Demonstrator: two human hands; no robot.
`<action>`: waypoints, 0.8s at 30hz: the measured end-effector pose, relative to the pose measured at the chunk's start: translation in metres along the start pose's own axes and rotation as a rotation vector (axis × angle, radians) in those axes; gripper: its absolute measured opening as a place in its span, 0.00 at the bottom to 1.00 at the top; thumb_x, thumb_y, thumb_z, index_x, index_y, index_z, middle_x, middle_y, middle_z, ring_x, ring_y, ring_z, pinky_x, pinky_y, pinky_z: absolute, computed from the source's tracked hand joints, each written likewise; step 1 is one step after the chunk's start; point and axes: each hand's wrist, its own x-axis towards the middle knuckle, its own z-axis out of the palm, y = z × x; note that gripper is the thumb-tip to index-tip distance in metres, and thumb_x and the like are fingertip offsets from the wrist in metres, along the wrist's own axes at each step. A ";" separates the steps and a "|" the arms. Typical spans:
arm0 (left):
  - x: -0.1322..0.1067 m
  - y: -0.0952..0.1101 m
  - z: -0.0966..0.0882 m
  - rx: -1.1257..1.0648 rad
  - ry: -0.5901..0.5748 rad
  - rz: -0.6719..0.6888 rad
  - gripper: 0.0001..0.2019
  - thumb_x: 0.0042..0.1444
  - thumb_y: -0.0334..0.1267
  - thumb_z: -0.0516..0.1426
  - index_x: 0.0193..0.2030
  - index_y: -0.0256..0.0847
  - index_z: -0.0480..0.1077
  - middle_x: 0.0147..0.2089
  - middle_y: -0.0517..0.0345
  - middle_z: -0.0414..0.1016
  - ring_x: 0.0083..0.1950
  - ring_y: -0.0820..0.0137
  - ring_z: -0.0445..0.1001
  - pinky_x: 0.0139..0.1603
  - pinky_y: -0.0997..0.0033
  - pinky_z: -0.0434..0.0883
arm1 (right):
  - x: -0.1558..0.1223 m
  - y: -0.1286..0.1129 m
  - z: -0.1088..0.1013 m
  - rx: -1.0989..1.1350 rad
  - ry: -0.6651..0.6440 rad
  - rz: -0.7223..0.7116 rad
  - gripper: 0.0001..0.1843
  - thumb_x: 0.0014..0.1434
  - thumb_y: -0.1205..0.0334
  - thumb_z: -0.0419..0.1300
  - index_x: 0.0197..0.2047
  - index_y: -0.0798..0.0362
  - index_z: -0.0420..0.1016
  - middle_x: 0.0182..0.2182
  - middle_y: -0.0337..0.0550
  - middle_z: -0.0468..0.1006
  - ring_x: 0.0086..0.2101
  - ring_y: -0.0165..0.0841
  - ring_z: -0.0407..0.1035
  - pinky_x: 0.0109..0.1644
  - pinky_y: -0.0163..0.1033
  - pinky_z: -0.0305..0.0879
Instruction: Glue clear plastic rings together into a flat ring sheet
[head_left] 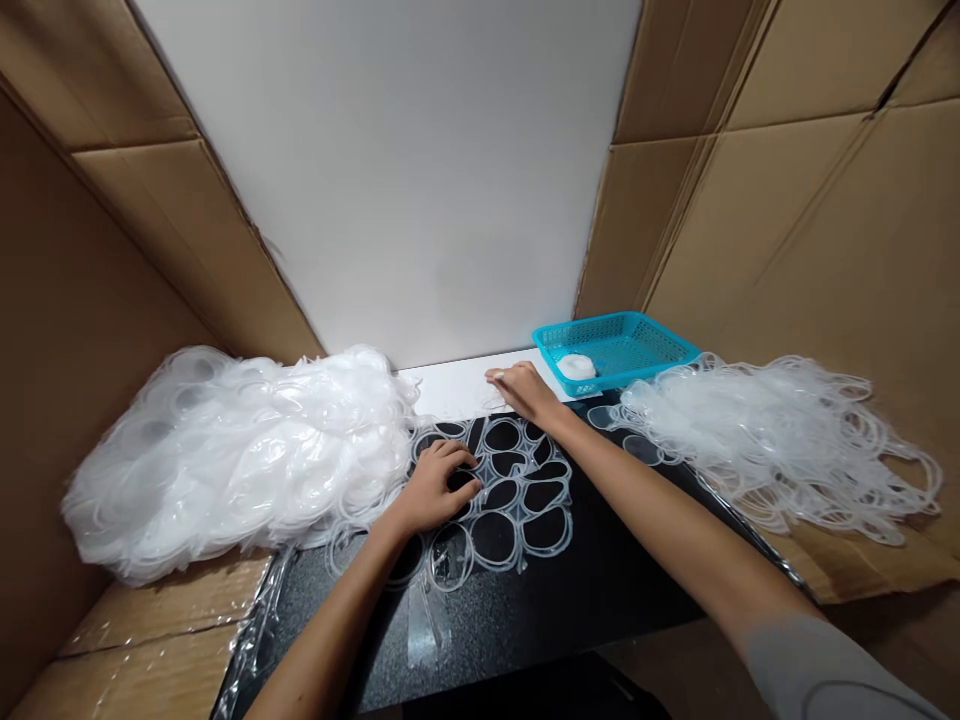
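A translucent plastic sheet full of round holes (517, 515) lies flat on the black tabletop. My left hand (437, 485) rests on its left part, with fingers slightly bent and the thumb apart. Beyond the sheet's far edge, my right hand (525, 390) is closed in a pinch over a white strip (450, 388). Something faint and clear shows below those fingertips, but I cannot make out what they hold. To the right of this hand, a blue plastic basket (637, 375) contains a small stack of white, translucent round pieces (577, 367).
A large heap of translucent plastic sheets (247, 460) fills the left side. On the right lies a looser pile of holed plastic sheets (772, 440). Cardboard walls (825, 220) stand on both sides, with a white panel (405, 180) at the back.
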 end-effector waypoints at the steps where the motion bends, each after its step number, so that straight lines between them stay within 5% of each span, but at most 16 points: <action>1: -0.001 0.000 0.000 0.001 -0.005 0.009 0.11 0.65 0.47 0.60 0.46 0.44 0.76 0.52 0.52 0.79 0.57 0.56 0.72 0.63 0.49 0.69 | 0.006 0.005 -0.007 0.018 0.030 0.061 0.16 0.75 0.62 0.54 0.50 0.51 0.85 0.44 0.51 0.88 0.46 0.43 0.80 0.58 0.45 0.64; 7: -0.001 0.001 -0.003 0.055 0.056 0.060 0.11 0.71 0.45 0.55 0.49 0.44 0.76 0.53 0.52 0.79 0.57 0.57 0.74 0.62 0.50 0.69 | -0.023 -0.004 -0.007 0.447 0.265 0.238 0.19 0.74 0.54 0.54 0.49 0.52 0.86 0.47 0.51 0.87 0.48 0.44 0.80 0.56 0.44 0.71; 11: -0.005 0.044 -0.003 0.151 0.202 0.132 0.14 0.74 0.41 0.50 0.53 0.42 0.76 0.54 0.47 0.79 0.57 0.56 0.73 0.60 0.48 0.68 | -0.067 -0.016 0.002 0.754 0.197 0.283 0.24 0.70 0.45 0.57 0.49 0.55 0.85 0.44 0.53 0.87 0.44 0.43 0.82 0.51 0.45 0.76; 14: -0.010 0.096 0.025 0.188 0.112 0.144 0.14 0.71 0.44 0.54 0.57 0.44 0.74 0.55 0.47 0.78 0.54 0.54 0.74 0.58 0.48 0.69 | -0.078 -0.010 -0.020 0.794 0.116 0.260 0.24 0.68 0.43 0.59 0.49 0.56 0.85 0.47 0.53 0.87 0.46 0.43 0.81 0.54 0.46 0.76; 17: -0.011 0.132 0.071 0.280 0.086 -0.117 0.17 0.67 0.47 0.57 0.56 0.39 0.74 0.55 0.39 0.77 0.55 0.44 0.73 0.54 0.41 0.70 | -0.078 -0.003 -0.060 0.751 0.016 0.196 0.22 0.66 0.44 0.62 0.45 0.54 0.86 0.53 0.53 0.85 0.47 0.43 0.81 0.56 0.47 0.76; 20: -0.001 0.146 0.106 0.310 0.064 -0.310 0.12 0.70 0.36 0.50 0.46 0.39 0.75 0.48 0.38 0.78 0.51 0.46 0.74 0.50 0.45 0.71 | -0.084 0.000 -0.093 0.712 0.024 0.192 0.22 0.65 0.41 0.63 0.39 0.53 0.86 0.55 0.53 0.84 0.49 0.44 0.80 0.58 0.49 0.76; 24: 0.028 0.162 0.120 0.101 0.024 -0.313 0.13 0.73 0.36 0.47 0.43 0.42 0.73 0.43 0.44 0.79 0.44 0.53 0.77 0.44 0.55 0.70 | -0.100 0.008 -0.123 0.700 0.088 0.211 0.26 0.63 0.35 0.64 0.38 0.52 0.87 0.54 0.54 0.84 0.54 0.47 0.78 0.60 0.50 0.75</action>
